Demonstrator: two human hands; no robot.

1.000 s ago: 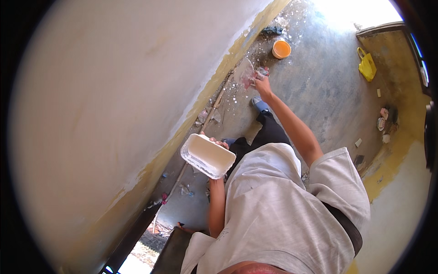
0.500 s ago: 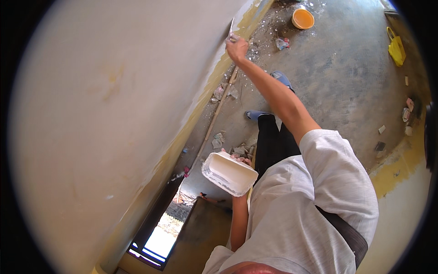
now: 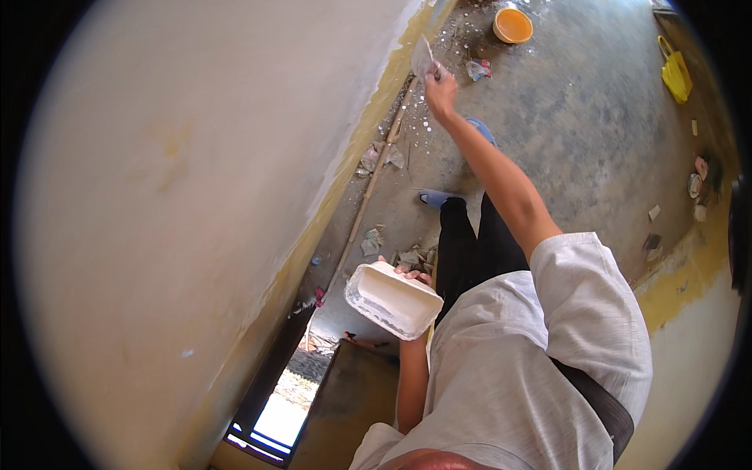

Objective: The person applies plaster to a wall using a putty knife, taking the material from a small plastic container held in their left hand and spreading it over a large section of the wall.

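Note:
Wrapped around a white rectangular mud pan (image 3: 395,301) is my left hand (image 3: 411,273), its fingertips showing over the far rim and the palm hidden beneath. The pan is smeared along its edges, with pale residue inside. My right hand (image 3: 441,90), arm stretched far forward, grips a flat, pale putty knife (image 3: 422,56), blurred by motion. Its blade stands off from the wall (image 3: 204,180), in front of the yellow strip along the wall's lower edge. Pale plaster covers most of that wall.
An orange bucket (image 3: 513,27) stands ahead on the concrete floor (image 3: 580,157). A long pole (image 3: 376,168) lies along the wall's foot among plastic scraps and rubble. To the right are a yellow bag (image 3: 674,72) and debris. A bright doorway (image 3: 290,399) opens at lower left.
My right hand has swung away from the wall to the right with the putty knife, turning its blade into view. My left hand and the mud pan stay almost still.

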